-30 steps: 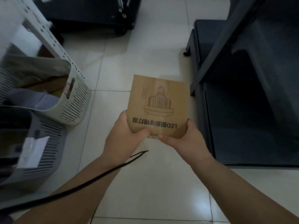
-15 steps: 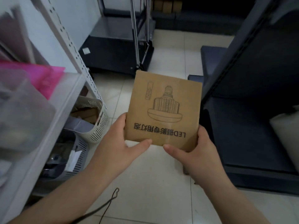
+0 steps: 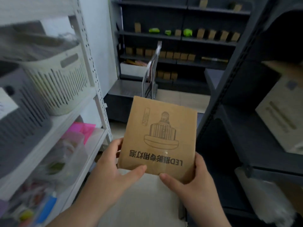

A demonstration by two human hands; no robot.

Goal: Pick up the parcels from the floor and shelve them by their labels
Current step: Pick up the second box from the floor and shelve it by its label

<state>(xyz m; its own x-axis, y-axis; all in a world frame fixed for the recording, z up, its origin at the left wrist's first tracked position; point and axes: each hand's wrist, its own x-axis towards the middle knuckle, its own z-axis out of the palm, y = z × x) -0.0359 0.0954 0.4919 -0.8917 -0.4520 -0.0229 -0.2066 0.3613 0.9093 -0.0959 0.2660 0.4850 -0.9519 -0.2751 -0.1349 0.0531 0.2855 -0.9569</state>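
1. I see the parcel point(image 3: 158, 138) as plain brown cardboard, matt, with dark line print; a faint glossy strip like clear tape crosses its lower part.
2. The cream basket point(image 3: 60, 82) looks like moulded plastic, smooth, slotted, with a soft sheen.
3. The grey bin point(image 3: 24, 115) beside it is matt plastic, also slotted.
4. The white rack point(image 3: 91, 66) reads as painted metal, perforated along its upright.
5. The dark shelving point(image 3: 232, 89) appears to be matt painted metal.
6. The trolley handle point(image 3: 151, 69) is shiny bare metal.
7. The floor point(image 3: 141, 208) is pale, smooth tile.
8. I make out a clear plastic tub point(image 3: 65, 154), glossy, under the rack's upper shelf.
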